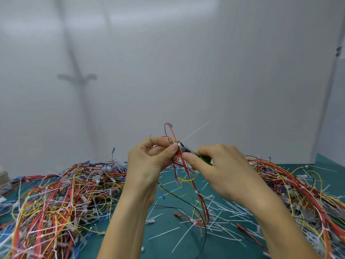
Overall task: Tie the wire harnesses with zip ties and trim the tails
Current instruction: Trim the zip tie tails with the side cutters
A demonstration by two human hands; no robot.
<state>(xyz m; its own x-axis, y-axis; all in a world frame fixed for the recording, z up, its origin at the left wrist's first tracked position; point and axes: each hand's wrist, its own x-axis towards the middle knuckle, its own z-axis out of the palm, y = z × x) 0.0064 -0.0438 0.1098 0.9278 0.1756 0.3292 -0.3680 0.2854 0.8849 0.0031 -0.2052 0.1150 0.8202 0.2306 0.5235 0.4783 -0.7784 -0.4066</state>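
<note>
While both hands are raised over the bench (160, 243), I log the left hand (149, 159) first: its grip is closed, thumb and forefinger pinching the wire harness (186, 170) just at the point where the wires are gathered. Red, yellow and black leads loop above that pinch and trail down below it onto the bench.

Right hand (220, 169): grip curled round a cutter (205, 159) with a green handle. The metal nose of the tool sits right against the left fingertips, at the base of the zip tie (196, 131). I cannot tell how far the blades are apart.

The zip tie's white tail stands untrimmed, running up and away to the right of the pinch.

Below the right hand's grip, cut tails (224, 212) lie scattered in white slivers across the green surface. Out to the left of the left hand, a left heap (56, 193) of mixed-colour harnesses; out to the right of the right hand, a right heap (298, 193) of the same. A white wall (168, 62) stands beyond both.
</note>
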